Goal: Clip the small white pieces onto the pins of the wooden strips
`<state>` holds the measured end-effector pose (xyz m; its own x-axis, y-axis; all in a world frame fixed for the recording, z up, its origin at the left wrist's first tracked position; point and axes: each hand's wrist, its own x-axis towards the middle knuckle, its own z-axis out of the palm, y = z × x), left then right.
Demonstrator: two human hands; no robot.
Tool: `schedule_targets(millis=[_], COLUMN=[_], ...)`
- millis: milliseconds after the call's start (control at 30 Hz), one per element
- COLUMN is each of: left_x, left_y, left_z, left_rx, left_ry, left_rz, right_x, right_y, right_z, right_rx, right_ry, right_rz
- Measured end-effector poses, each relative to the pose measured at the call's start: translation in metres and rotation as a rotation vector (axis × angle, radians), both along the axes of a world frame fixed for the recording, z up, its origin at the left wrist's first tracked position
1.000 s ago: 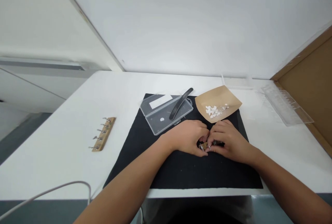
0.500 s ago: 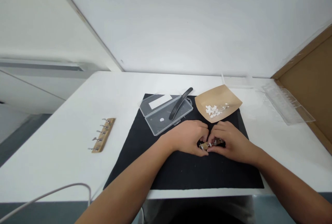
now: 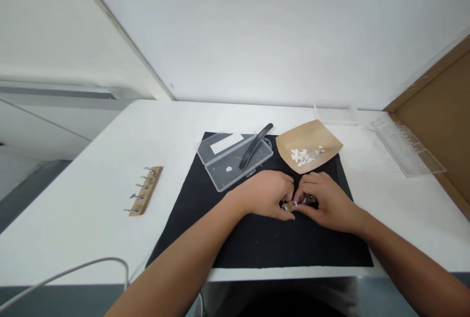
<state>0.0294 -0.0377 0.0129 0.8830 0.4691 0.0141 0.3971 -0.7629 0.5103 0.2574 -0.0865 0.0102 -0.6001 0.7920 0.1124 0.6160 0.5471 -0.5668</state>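
My left hand (image 3: 270,193) is closed around the left end of a small wooden strip (image 3: 289,206) that carries metal clips, much of it hidden by my fingers. From the right, my right hand (image 3: 323,199) curls over the same strip. Its thumb and forefinger are pinched at a tiny white piece (image 3: 295,203), which looks like a false nail tip, against the strip. Just beyond my hands, a brown paper tray (image 3: 319,133) holds several white nail tips (image 3: 301,156). A black curved nail file (image 3: 255,147) lies across an open clear plastic case (image 3: 220,180).
A second wooden strip with upright metal clips (image 3: 146,192) stands on the white table (image 3: 91,219) at left. The black mat (image 3: 264,248) lies under my hands. Clear plastic trays (image 3: 407,148) rest at right, near a brown board (image 3: 440,116). A pale cable (image 3: 73,274) crosses the front left.
My right fingertips have shifted slightly along the strip, and the white piece at them now shows more plainly. My left hand stays in place.
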Motion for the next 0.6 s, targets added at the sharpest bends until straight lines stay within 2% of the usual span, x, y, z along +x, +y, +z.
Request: schedule_targets(millis=[600], left_x=[-0.0001], left_y=[-0.0002], left_z=[0.0014], left_rx=[-0.005], left_ry=[0.028], left_rz=[0.009], right_x=[0.0040], right_y=[0.0040], right_z=[0.0073], right_rx=[-0.057], right_ry=[-0.025], right_rz=[0.066])
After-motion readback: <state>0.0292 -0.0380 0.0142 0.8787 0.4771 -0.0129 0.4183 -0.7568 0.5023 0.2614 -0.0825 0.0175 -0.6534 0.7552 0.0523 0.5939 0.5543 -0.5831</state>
